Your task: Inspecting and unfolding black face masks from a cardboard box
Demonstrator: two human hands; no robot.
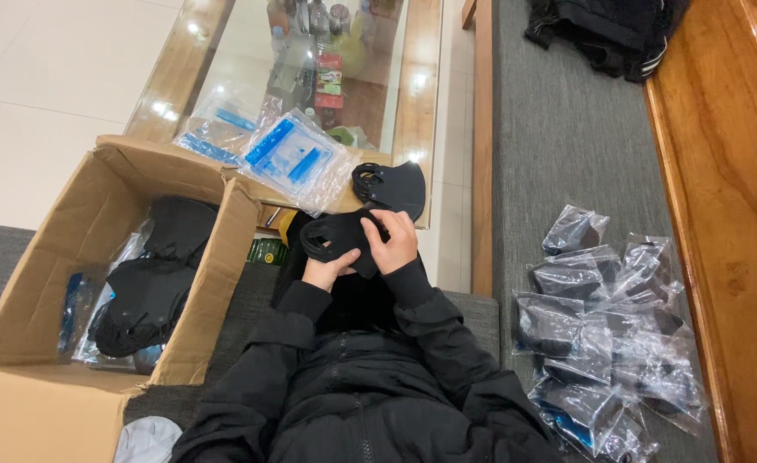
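Left hand (329, 267): fingers closed on lower edge of black face mask (337, 236). Right hand (395, 241): closed on same mask's right side. Mask held above lap, just below second black mask (393, 186) on glass-topped table (420, 111) edge. Clear blue-printed empty bags (297, 159): on table, left. Open cardboard box (44, 283): person's left, holds loose black masks (151, 287). Bagged masks (606, 330): heaped on grey cushion (558, 137), person's right.
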